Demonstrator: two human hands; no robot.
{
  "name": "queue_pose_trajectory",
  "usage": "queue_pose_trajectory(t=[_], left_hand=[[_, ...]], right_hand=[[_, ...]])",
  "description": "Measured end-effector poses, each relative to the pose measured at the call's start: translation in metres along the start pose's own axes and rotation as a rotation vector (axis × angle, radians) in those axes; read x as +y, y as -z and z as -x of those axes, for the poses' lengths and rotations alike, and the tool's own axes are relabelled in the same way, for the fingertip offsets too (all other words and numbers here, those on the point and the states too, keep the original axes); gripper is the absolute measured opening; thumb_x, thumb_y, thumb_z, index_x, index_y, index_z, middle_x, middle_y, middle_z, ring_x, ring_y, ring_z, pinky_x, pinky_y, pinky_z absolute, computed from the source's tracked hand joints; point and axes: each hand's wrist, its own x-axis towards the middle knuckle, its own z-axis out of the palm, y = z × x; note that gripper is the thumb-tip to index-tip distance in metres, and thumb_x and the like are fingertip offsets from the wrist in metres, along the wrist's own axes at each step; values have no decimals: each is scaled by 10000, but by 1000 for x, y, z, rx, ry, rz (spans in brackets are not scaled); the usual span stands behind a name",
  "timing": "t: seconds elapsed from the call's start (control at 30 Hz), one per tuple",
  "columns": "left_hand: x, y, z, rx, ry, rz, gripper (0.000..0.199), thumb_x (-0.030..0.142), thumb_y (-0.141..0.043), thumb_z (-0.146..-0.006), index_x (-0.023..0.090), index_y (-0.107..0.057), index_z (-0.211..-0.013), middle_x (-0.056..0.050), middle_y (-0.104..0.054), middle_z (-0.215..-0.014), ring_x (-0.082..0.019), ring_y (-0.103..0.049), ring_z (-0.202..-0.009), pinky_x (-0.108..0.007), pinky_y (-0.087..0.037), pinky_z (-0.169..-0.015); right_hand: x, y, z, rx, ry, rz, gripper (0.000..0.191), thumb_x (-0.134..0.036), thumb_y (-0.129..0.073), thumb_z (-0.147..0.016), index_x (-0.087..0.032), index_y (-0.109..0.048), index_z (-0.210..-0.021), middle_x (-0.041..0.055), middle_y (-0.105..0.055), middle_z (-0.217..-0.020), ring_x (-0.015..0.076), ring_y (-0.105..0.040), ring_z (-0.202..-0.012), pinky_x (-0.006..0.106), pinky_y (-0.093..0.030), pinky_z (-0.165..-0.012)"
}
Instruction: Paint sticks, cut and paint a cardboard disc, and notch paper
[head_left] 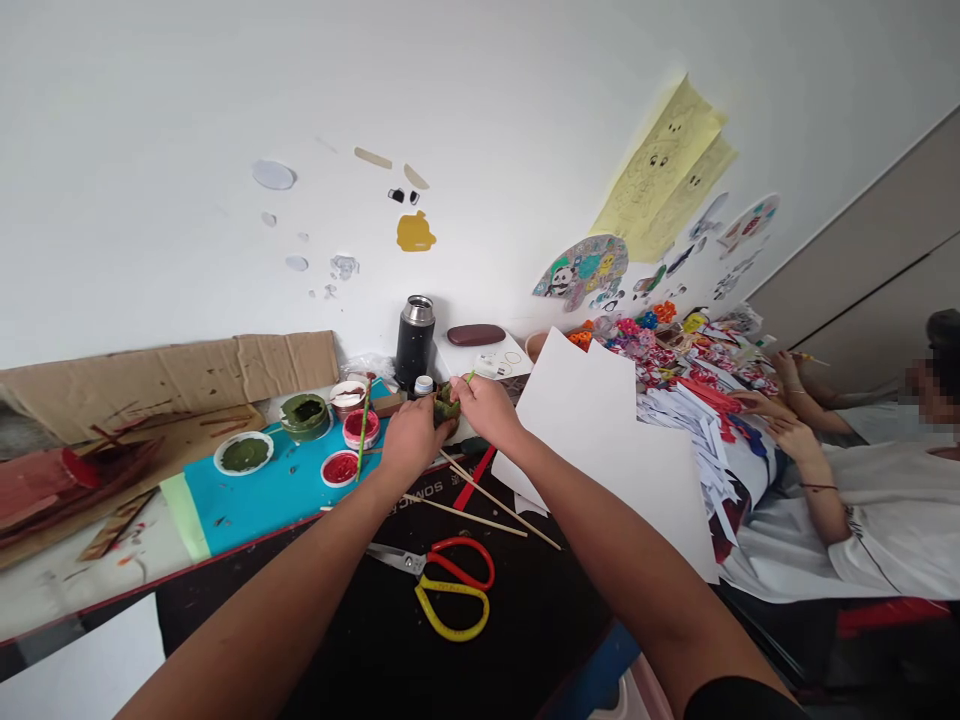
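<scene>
My left hand (411,440) is closed at the edge of a small mottled green object (448,405), mostly hidden by my fingers. On its other side, my right hand (487,408) is closed too, with a short bit of a thin bright-green stick (471,377) showing at its fingers. Below the hands, thin wooden sticks (491,515) lie on the dark mat beside a red strip (474,480). Scissors (456,590) with one red and one yellow handle rest nearer me. Left of my hands, a green paintbrush (364,428) leans by a tub of red paint (340,468).
Green paint tubs (306,416) stand on blue paper (247,510). A black flask (415,342) is behind my hands, near a maroon case (475,335). White sheets (600,450) lie at right. Beyond them, a person's hands (787,440) are at a pile of paper strips (690,425).
</scene>
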Motion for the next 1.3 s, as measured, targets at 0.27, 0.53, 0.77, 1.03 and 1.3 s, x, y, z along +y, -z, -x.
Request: queue_pose_trajectory(t=[0.27,0.53,0.77,1.03,1.3], left_hand=[[0,0,0,-10,-2,3,361,378,-676,-1031,161,-697,-1319,-196,-806,-1257,-380,-727,-1255,-459,-559,-1049],[1,4,0,-29,-1,-8,318,378,-676,-1031,171,-699,-1272,-187,-812,-1225,-376,-732,-1242,-449,-559,-1041],[2,5,1,-34,1,-17,344,373,-674,-1036,155,-688,-1302,-195,-806,-1227,-384,-729,-1249,-455,-557,-1036],[2,3,1,-26,-2,-6,355,383,-680,-1033,166,-688,-1313,-189,-806,-1239,-379,-724,-1265,-452,-553,-1045],[1,2,1,-22,6,2,332,366,-684,-1027,183,-698,-1303,-189,-808,-1238,-379,-727,-1260,-462,-552,-1051]], right_hand=[[-1,2,3,-18,24,53,387,-329,-571,-1157,-230,-717,-813,30,-733,-778,227,-651,-772,310,-402,-778],[-3,-1,0,-30,10,12,444,-320,-489,-1185,-223,-721,-820,17,-763,-828,199,-692,-806,280,-436,-778],[0,4,-3,-9,29,58,381,-295,-556,-1165,-221,-725,-832,57,-791,-893,233,-701,-884,310,-425,-852],[-2,0,-1,-36,44,34,425,-346,-551,-1168,-225,-716,-796,17,-748,-802,201,-678,-793,281,-432,-787],[0,3,-4,-34,31,55,406,-338,-567,-1154,-225,-745,-808,43,-780,-845,228,-696,-828,304,-436,-798]])
